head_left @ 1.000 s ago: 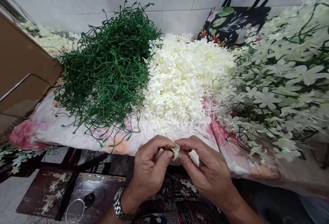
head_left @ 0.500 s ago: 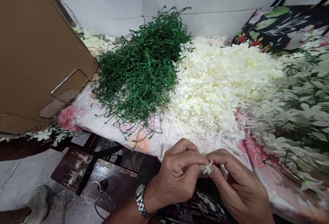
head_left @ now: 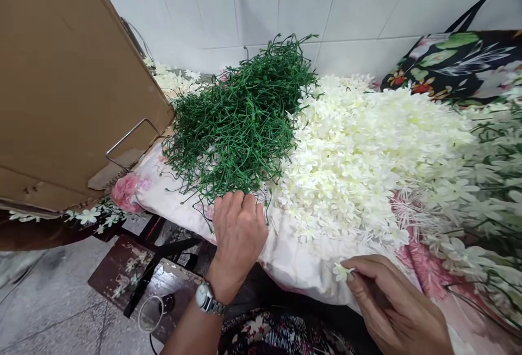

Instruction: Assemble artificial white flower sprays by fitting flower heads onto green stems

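My left hand [head_left: 240, 224], with a metal watch on its wrist, lies at the near edge of a heap of green artificial flower stems [head_left: 244, 126]. Its fingers are curled down, and the fingertips are hidden, so I cannot make out what is in them. Between thumb and forefinger, my right hand [head_left: 397, 300] pinches a small white artificial flower [head_left: 341, 272] over the cloth's front edge. A large pile of loose white flowers [head_left: 350, 154] lies right of the stems, beyond both hands.
Floral cloth [head_left: 302, 260] covers the work surface. At left stands a cardboard box [head_left: 77, 83] with a wire handle. Stemmed flowers [head_left: 481, 181] fill the right side, below a black floral bag [head_left: 457, 67]. Low down are a wooden stool [head_left: 175, 279] and a clear cup [head_left: 150, 311].
My left hand has left my right hand and reached forward and left to the green stems. The right hand has moved slightly right and down, keeping the white flower. The view has shifted.
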